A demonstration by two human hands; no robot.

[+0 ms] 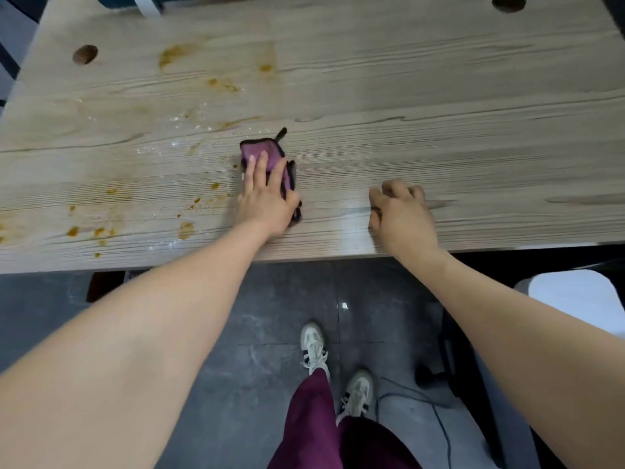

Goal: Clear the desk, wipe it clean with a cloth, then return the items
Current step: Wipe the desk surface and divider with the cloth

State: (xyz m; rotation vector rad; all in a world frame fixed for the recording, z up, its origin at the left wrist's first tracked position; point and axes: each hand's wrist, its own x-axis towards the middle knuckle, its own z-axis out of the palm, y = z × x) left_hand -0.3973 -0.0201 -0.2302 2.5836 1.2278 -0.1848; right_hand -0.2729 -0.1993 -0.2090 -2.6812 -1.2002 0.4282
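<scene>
A folded purple cloth (260, 152) with a dark border lies on the pale wooden desk (439, 113), near the middle of its front half. My left hand (265, 198) presses flat on the cloth with straight fingers. Orange-brown stains (179, 54) and white specks mark the desk's left half, to the left of the cloth. My right hand (400, 211) rests on the bare wood near the front edge, fingers loosely curled and holding nothing.
Two round cable holes (85, 54) (508, 2) pierce the desk top at back left and back right. Below the front edge are dark floor tiles, my feet (338, 367), a black cable (439, 421) and a white seat (581, 299) at right.
</scene>
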